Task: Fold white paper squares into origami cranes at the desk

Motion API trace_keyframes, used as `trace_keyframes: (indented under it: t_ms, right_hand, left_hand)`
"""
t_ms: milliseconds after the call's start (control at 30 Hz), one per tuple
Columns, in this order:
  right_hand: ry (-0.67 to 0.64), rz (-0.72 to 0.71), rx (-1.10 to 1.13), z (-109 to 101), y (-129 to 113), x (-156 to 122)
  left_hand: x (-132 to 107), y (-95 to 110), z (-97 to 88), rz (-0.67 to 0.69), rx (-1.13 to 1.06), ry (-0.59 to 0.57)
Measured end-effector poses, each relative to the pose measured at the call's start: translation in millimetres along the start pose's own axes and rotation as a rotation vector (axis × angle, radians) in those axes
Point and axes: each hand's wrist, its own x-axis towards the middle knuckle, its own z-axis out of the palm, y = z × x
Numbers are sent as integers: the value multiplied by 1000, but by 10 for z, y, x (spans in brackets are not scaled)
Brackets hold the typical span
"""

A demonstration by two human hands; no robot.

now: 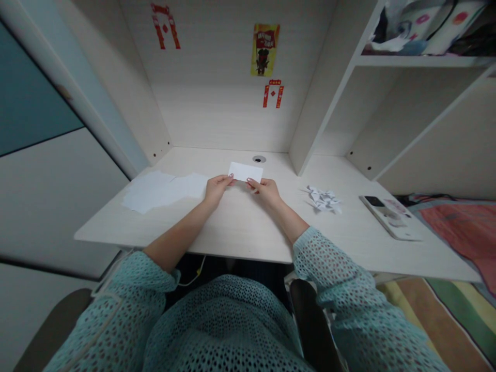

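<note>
White paper slip [245,172] sits up off the desk near its far edge, held between both hands, its long side running crosswise. The left hand [218,190] pinches its lower left corner and the right hand [265,192] pinches its lower right corner. The hands are apart, each clamped on its own end of the slip, with the fingertips [250,182] of the right hand showing painted nails. Neither hand holds anything else.

To the left of the left hand, a flat spread of white paper sheets [165,191] lies on the pale wood-grain desk [240,230], close by but not touching it. To the right of the right hand, well clear of it, is a small heap of folded and crumpled white paper [323,199]. Farther right, near the desk's edge, lies a phone [389,217], face down, with its camera bump showing.

A round grommet hole [259,159] sits in the desk just beyond the slip. Red paper decorations [273,93] and a small poster [265,50] hang on the back panel, and a shelf [422,61] stands at upper right. Both forearms come in from teal mesh sleeves [333,263] — the cuffs rest near the desk's front edge.
</note>
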Motion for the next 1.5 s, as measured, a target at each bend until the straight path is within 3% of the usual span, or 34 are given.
trace_keyframes:
  t_ms: [400,533,700,867,1100,1333,1500]
  right_hand:
    - [4,51,20,-11,-24,-5]
    - [-11,24,67,-14,-36,-1]
    - [102,-20,144,-88,-99,39]
    - [43,-13,16,-140,-72,69]
    - [-7,-12,-112,-139,49,118]
    - [-3,-197,-611,-186,-118,7]
    - [86,-181,-528,-174,-117,14]
  left_hand:
    - [43,-59,-30,-44,23,-72]
    - [24,-54,-34,15,71,-34]
    - [-39,-21,-18,143,168,-74]
    - [-65,13,-9,209,222,-120]
    - [-12,3,-28,163,180,-136]
    - [4,4,-26,199,189,-7]
    - [90,-27,-80,182,79,109]
